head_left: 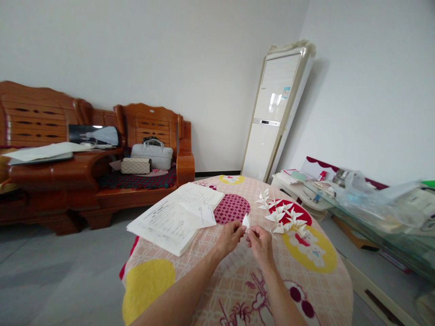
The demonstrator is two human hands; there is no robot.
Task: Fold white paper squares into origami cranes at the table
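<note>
Left hand and right hand pinch the folded paper; I judge it light, easily crushed, best held by its edges.

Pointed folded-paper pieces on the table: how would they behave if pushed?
The folded pieces look like thin paper, so probably light and easy to slide. Their slender points would likely bend if pressed. Crowded close, they may snag.

The folded paper is partly hidden by the left hand and right hand — its creases cannot be told. The paper stack is too blurred to be read — the sofa is cut off at left.
</note>
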